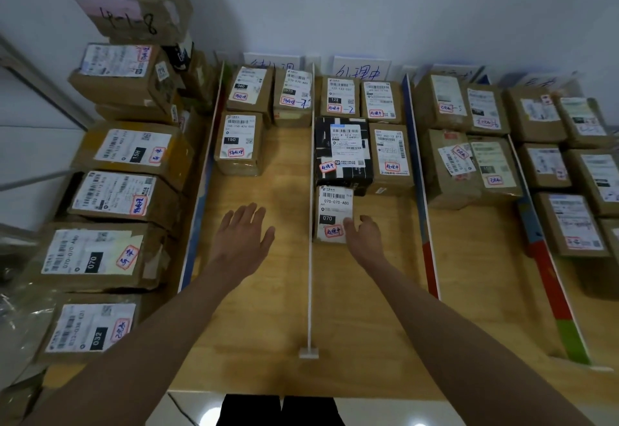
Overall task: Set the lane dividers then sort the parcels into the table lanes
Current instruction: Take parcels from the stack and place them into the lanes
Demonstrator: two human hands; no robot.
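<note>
A: Item: small parcel (pixel 333 214), second lane of counter (pixel 288 291), touching white divider (pixel 311 191).
B: Handling?
A: Likely light, stiff cardboard; glossy label may be slick. Take by its side walls.
B: Grip?
A: Right hand (pixel 363 236) fingers curled on its near corner; left hand (pixel 243 234) spread, holding nothing.

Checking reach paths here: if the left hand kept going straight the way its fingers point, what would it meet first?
Probably the brown cardboard parcel labelled 150; bare wooden table lies between it and the left hand, though depth is uncertain.
</note>
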